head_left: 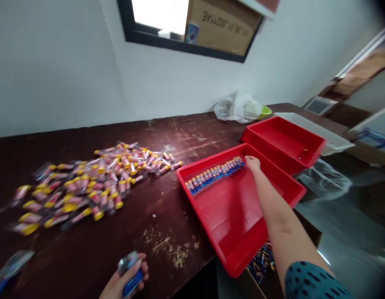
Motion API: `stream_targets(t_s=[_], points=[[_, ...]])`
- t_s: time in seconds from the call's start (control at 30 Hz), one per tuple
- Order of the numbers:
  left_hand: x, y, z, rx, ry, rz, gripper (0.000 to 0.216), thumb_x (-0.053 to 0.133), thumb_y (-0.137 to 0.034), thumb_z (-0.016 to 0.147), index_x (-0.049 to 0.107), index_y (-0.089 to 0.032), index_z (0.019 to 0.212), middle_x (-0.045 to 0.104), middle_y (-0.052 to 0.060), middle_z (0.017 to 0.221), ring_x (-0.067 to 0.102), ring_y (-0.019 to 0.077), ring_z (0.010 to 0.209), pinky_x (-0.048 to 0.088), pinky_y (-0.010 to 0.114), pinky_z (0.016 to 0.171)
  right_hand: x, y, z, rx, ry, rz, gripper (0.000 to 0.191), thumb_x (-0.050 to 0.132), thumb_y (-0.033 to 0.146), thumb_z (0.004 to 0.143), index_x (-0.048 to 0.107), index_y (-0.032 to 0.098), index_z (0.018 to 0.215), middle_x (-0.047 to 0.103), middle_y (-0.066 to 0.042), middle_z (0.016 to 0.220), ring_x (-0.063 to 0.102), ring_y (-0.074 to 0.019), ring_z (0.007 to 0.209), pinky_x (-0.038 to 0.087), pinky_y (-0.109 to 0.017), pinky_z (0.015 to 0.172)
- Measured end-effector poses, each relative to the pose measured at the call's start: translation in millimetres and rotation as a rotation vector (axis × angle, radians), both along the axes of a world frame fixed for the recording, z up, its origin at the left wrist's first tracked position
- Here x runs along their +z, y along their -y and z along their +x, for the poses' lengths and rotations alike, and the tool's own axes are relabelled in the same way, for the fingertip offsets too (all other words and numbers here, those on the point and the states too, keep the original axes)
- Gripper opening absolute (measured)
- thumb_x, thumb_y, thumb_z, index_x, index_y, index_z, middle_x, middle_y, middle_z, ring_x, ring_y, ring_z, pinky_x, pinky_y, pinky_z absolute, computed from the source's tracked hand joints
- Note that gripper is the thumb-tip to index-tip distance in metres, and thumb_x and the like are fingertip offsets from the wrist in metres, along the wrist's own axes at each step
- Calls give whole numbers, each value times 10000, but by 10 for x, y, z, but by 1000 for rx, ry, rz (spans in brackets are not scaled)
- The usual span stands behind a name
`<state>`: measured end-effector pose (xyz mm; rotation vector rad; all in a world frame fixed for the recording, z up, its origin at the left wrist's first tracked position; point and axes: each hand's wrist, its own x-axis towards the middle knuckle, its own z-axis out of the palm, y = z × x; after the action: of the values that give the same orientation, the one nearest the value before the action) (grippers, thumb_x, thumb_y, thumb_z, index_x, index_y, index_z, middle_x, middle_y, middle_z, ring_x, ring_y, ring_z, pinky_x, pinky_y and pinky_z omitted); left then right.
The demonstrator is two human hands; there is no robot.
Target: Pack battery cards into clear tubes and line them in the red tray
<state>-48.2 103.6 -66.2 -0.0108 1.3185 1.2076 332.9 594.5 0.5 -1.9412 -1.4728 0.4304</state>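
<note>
Scuffed brown worktop [164, 191], yellow-capped cylinders [101, 178] heaped left, left fingers [144, 268] clasping glossy blue packaging [133, 283] near, right fingers [249, 158], grip unclear, in smooth red tray [232, 211].

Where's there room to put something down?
On the tabletop between the yellow-capped pile and left hand. The larger red tray is bare between its packet row and near rim, though the right arm crosses it. Crowded: the pile; crumbs by the tray.
</note>
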Motion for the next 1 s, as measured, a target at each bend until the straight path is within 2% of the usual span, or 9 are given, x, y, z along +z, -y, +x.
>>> stream_targets(t_s=[0.07,0.17,0.33,0.43,0.53,0.63,0.73,0.87,1.0], points=[[114,85,16,-61,17,41,476,865,-459,573,688,-175,911,645,13,640,590,136,556,432,209,456,96,135,-305,118,-23,48,325,503,220,900,666,60,1130,677,-194,1118,623,-232,1059,467,-379,943],[147,226,21,-169,45,65,401,820,-461,642,643,-156,832,589,-6,557,522,105,445,323,185,386,136,527,-1155,426,-101,77,350,506,294,885,673,124,1142,702,-128,1093,647,-193,984,493,-299,857],[170,457,-40,-153,7,181,335,804,-408,687,626,-152,807,592,-2,583,563,117,507,365,195,436,-72,1886,-3034,1378,-95,-114,281,557,396,880,715,173,943,712,-39,860,635,-167,781,485,-273,747],[276,609,-178,-60,22,266,333,800,-376,710,657,-154,913,666,41,773,632,143,679,474,226,578,-290,2558,-3949,1335,38,-147,238,577,352,882,677,169,997,698,-46,912,624,-174,813,471,-283,786],[332,814,-373,59,51,271,310,758,-366,763,663,-166,980,684,64,924,658,167,801,524,261,680,-457,2841,-4517,1157,62,-104,378,591,356,875,578,114,1165,613,-172,1174,572,-263,1036,424,-395,930],[285,1046,-561,148,38,224,275,760,-342,760,665,-154,936,689,58,861,663,168,764,537,259,651,-535,2874,-4767,1053,51,-100,418,646,344,825,545,95,1146,529,-230,1261,493,-318,1160,365,-458,1006],[210,1220,-706,188,7,201,284,801,-328,716,667,-145,886,678,32,751,655,147,690,523,224,590,-577,2852,-4753,1014,0,-149,337,672,283,765,548,132,1039,581,-165,1147,538,-281,1078,415,-415,963],[174,1260,-827,217,25,222,310,819,-307,701,679,-140,922,722,57,834,689,163,752,556,238,644,-671,2969,-4350,972,-119,-266,193,630,302,768,513,182,863,614,-42,879,590,-191,845,499,-307,761],[151,1131,-870,222,51,252,297,778,-326,749,677,-138,955,737,85,910,708,194,819,581,288,705,-732,3340,-3697,987,-270,-461,281,438,477,889,482,201,910,574,12,733,591,-121,606,440,-195,474]])
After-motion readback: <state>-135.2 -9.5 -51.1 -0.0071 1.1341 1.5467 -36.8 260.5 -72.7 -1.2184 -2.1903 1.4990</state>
